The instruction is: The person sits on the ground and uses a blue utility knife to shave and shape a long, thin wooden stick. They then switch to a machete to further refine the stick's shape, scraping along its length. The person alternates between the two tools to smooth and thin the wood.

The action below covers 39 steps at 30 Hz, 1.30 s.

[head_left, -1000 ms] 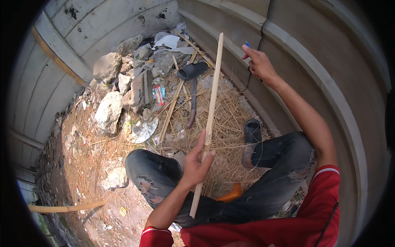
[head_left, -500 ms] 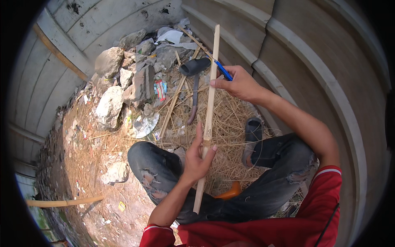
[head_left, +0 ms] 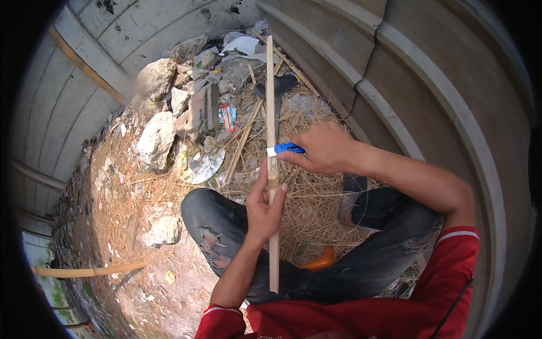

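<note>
A long pale bamboo strip (head_left: 270, 85) with a node near its middle stands lengthwise before me, its lower end by my lap. Below the node my left hand (head_left: 264, 209) grips it, thumb on one side and fingers on the other. My right hand (head_left: 326, 148) is closed around a blue utility knife (head_left: 290, 148). The knife's pale blade end lies across the strip just above the node and my left fingertips. A dark sandal (head_left: 278, 85) on the ground is partly hidden behind the strip.
Rocks (head_left: 156, 140) and rubbish are heaped at the far left, with straw (head_left: 316, 214) over the ground. More strips (head_left: 244, 135) lie beyond my knees. An orange object (head_left: 319, 259) sits under my leg. A corrugated wall (head_left: 418, 113) rises close on the right.
My right hand and the knife have come down the strip toward my left hand. The strip has tilted to nearly upright in view. My left hand keeps its grip.
</note>
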Available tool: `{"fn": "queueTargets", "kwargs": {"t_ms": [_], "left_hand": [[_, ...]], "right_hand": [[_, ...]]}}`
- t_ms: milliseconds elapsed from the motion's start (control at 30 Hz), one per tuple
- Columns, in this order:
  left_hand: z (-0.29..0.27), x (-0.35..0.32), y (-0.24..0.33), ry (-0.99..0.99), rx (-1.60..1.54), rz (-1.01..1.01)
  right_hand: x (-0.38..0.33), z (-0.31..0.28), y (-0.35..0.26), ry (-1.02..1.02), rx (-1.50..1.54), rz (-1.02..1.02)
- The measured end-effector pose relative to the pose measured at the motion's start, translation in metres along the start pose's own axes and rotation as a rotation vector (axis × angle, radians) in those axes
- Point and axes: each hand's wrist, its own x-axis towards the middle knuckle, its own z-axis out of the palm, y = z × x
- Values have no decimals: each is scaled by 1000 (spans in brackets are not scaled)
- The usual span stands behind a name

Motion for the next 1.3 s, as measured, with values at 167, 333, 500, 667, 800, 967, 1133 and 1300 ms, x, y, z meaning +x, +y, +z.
{"fn": "queueTargets", "kwargs": {"t_ms": [167,333,500,667,800,967,1133,1300], "left_hand": [[3,-9,-12,-72,-25,133],[6,-10,-10,-112,-56,35],[9,-26,-24,-272,146,143],[10,-31,-31,-349,210,238],[6,-23,-19,-322,-11,19],[3,-16,5,-330,-231,-158],[5,-7,-3,-321,-243,-99],[8,-7,0,-295,-162,-111]], "right_hand": [[24,-7,50,180,-21,195],[21,-17,71,190,-119,262],[27,-56,137,333,33,676],[-29,-45,205,484,102,755],[-34,-43,184,526,233,561],[-21,-56,124,454,295,259],[-17,-59,74,245,385,110],[-11,-50,74,391,269,96]]}}
